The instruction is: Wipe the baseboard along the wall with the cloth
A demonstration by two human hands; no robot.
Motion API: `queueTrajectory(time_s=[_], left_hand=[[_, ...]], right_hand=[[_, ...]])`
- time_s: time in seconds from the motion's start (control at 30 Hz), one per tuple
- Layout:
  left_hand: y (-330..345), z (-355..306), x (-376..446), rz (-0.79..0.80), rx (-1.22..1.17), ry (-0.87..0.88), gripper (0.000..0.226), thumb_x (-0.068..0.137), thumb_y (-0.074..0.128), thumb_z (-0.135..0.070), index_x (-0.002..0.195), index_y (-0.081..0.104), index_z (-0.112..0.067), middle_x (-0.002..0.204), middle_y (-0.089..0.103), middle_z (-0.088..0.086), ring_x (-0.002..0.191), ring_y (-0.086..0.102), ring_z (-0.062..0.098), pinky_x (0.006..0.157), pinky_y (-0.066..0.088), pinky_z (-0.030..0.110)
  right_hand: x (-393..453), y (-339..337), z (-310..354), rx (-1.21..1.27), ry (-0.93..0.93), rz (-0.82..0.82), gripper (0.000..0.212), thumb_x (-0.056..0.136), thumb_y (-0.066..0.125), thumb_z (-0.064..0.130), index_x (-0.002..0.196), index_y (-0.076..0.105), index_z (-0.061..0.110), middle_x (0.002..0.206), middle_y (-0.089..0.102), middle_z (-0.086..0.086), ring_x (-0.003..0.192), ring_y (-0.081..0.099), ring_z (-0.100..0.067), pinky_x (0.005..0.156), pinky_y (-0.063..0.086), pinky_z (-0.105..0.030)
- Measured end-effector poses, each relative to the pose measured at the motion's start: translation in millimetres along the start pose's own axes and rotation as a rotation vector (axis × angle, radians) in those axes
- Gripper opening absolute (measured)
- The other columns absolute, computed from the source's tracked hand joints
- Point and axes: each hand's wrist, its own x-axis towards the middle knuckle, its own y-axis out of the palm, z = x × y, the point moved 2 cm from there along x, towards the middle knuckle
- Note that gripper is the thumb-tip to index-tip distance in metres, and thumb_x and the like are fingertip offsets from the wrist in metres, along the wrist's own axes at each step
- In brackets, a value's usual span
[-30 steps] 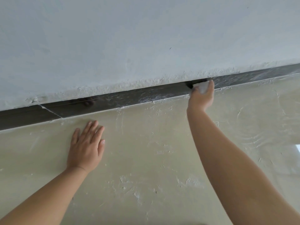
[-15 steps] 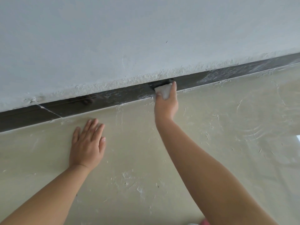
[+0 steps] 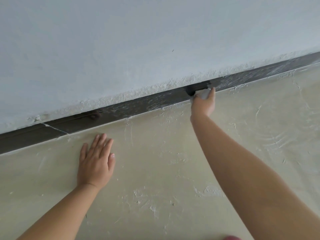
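- Head view: the right hand (image 3: pixel 203 104) grips a small white cloth (image 3: pixel 203 93), its fingers curled round it, and presses it against the dark baseboard (image 3: pixel 138 103) where that meets the floor (image 3: pixel 173 161).
- The left hand (image 3: pixel 96 161) lies flat on the floor, fingers straight and released, just below the baseboard.
- The baseboard runs along the foot of a rough white wall (image 3: pixel 121 49) and is streaked with white smears.

Under the right hand (image 3: pixel 203 104), a soft pale cloth (image 3: pixel 203 93) is pressing a dark, smeared baseboard (image 3: pixel 138 104); above, rough matt plaster wall (image 3: pixel 138 40); beneath the left hand (image 3: pixel 96 163), a streaky, matt floor (image 3: pixel 164 161) is showing.
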Motion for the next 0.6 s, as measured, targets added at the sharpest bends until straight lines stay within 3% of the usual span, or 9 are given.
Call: queueTrajectory(time_s=[0.1, 0.2, 0.3, 0.5, 0.6], left_hand=[[0, 0, 1, 0.001, 0.002, -0.003, 0.045, 0.081, 0.033, -0.023, 0.108, 0.059, 0.002, 0.117, 0.06, 0.025, 0.116, 0.036, 0.027, 0.095, 0.023, 0.042], [0, -1, 2, 0.004, 0.008, -0.003, 0.045, 0.081, 0.033, -0.023, 0.108, 0.06, 0.002, 0.117, 0.06, 0.024, 0.116, 0.037, 0.026, 0.095, 0.023, 0.041], [0, 0, 2, 0.003, 0.015, -0.002, 0.045, 0.081, 0.034, -0.024, 0.107, 0.061, 0.001, 0.117, 0.061, 0.023, 0.115, 0.039, 0.027, 0.094, 0.023, 0.041], [1, 4, 0, 0.027, 0.017, 0.016, 0.045, 0.082, 0.034, -0.025, 0.109, 0.06, 0.0, 0.119, 0.061, 0.021, 0.112, 0.052, 0.031, 0.095, 0.025, 0.041], [2, 5, -1, 0.049, 0.02, 0.004, 0.046, 0.082, 0.034, -0.026, 0.11, 0.061, -0.001, 0.12, 0.06, 0.02, 0.114, 0.052, 0.03, 0.095, 0.029, 0.043]], right_hand=[[-33, 19, -6, 0.011, 0.061, 0.116, 0.061, 0.093, 0.041, 0.003, 0.146, 0.021, 0.025, 0.143, 0.04, -0.004, 0.12, 0.048, -0.019, 0.068, 0.028, -0.006], [-68, 34, -12, -0.007, 0.065, 0.257, 0.061, 0.094, 0.043, 0.008, 0.145, 0.021, 0.03, 0.143, 0.041, -0.002, 0.113, 0.051, -0.019, 0.081, 0.039, -0.018], [-78, 36, -15, -0.037, 0.042, 0.301, 0.06, 0.092, 0.045, 0.008, 0.144, 0.025, 0.033, 0.137, 0.046, -0.002, 0.111, 0.052, -0.019, 0.089, 0.04, -0.024], [-31, -11, -15, -0.054, -0.032, 0.056, 0.061, 0.089, 0.043, -0.002, 0.142, 0.032, 0.026, 0.137, 0.048, -0.005, 0.108, 0.052, -0.016, 0.087, 0.037, -0.018], [-4, -34, -8, -0.047, -0.065, -0.06, 0.064, 0.086, 0.041, -0.006, 0.142, 0.033, 0.025, 0.135, 0.051, -0.008, 0.098, 0.049, -0.013, 0.09, 0.042, -0.024]])
